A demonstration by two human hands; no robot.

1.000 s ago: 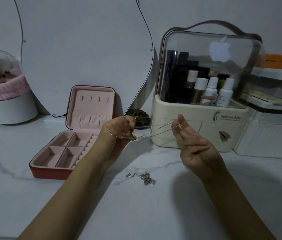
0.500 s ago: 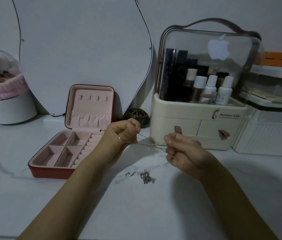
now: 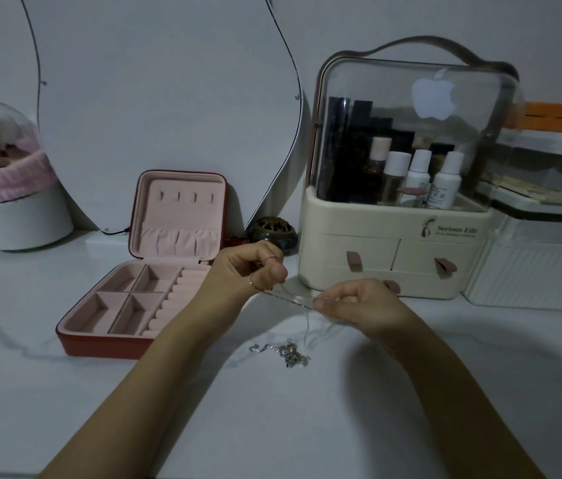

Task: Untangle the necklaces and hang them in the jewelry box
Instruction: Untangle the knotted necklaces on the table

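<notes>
I see a thin silver necklace chain [image 3: 290, 298] stretched between my hands, above the surface [image 3: 376, 409]. My left hand [image 3: 248, 271] pinches one end, my right hand [image 3: 355, 304] the other. A tangled necklace heap [image 3: 288, 350] lies just below; the open jewelry box [image 3: 141, 288] sits left.

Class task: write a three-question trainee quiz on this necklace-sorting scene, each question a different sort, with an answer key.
1. True or false: both hands pinch the thin chain.
2. The jewelry box is: A shut, B open with no necklace hung, C filled with chains.
3. What lies on the table below the hands?

Key: 1 true, left hand and right hand hold it; 2 B; 3 a tangled silver necklace.
</notes>
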